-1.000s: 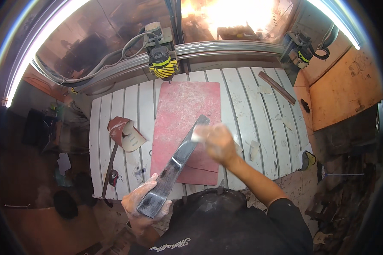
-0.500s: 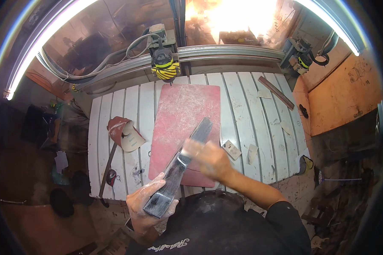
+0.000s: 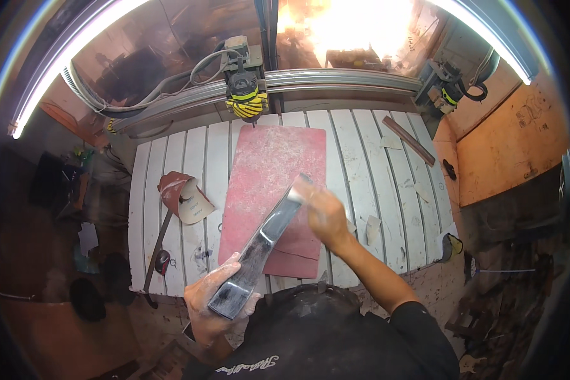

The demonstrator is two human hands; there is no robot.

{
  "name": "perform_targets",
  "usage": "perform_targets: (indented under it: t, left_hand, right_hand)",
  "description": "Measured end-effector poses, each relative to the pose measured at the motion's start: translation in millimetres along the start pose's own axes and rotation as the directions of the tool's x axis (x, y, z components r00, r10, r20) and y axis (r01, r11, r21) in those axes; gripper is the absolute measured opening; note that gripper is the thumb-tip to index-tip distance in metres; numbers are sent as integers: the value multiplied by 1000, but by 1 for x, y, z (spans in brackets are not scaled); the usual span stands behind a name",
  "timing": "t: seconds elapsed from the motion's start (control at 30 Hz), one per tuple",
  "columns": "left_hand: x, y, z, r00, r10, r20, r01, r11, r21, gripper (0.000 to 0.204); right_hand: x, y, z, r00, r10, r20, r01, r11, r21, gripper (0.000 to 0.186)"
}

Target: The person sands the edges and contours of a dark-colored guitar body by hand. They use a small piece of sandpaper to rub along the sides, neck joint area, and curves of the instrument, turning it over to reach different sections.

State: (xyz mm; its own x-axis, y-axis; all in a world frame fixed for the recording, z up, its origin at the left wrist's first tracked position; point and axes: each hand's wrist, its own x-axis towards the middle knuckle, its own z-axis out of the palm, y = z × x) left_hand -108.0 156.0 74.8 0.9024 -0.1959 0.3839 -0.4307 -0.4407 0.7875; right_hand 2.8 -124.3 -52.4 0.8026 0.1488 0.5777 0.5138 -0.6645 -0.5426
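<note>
My left hand (image 3: 210, 296), dusted white, is wrapped round the near end of a long black bar (image 3: 259, 248). The bar slants away to the right over a red board (image 3: 275, 149), its glossy top smudged with pale dust. My right hand (image 3: 326, 215) is closed at the bar's far end, pressing on it a small pale piece of sandpaper (image 3: 299, 190). Motion blurs those fingers and partly hides the piece. Left of the board lies a curled reddish-brown sheet of sandpaper (image 3: 174, 189) with a pale printed backing.
The board lies on a white slatted table (image 3: 351, 149). A machine head (image 3: 246, 95) with a yellow-and-black striped skirt hangs over its far edge from a metal rail (image 3: 342, 79). A brown strip (image 3: 408, 140) and paper scraps lie right; a dark rod (image 3: 159, 253) lies left.
My right hand has slid the sandpaper along the bar, away from me and slightly right, toward its far end. My left hand keeps its hold; the bar has shifted slightly left.
</note>
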Motion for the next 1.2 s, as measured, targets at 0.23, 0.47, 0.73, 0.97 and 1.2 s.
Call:
perform_targets:
  t: [0.23,0.47,0.73,0.97,1.2]
  left_hand:
    - [-1,5,-5,998,-54,20,53,999,8,63]
    - [5,6,-2,1000,-10,-10,10,1000,13,63]
    - [3,6,-4,1000,-8,29,8,1000,6,61]
    - [-4,-8,-17,1000,-5,-9,5,1000,28,62]
    - [-2,-9,-15,1000,4,4,-4,1000,-4,60]
  right_hand:
    - [-8,-50,4,975,-219,34,214,970,114,46]
    - [8,20,14,967,248,-49,-231,946,226,48]
    - [-8,61,51,944,328,-29,-297,885,358,38]
    - [-58,101,101,407,681,609,-900,184,396,38]
    - [-15,70,29,658,586,473,-740,387,550,70]
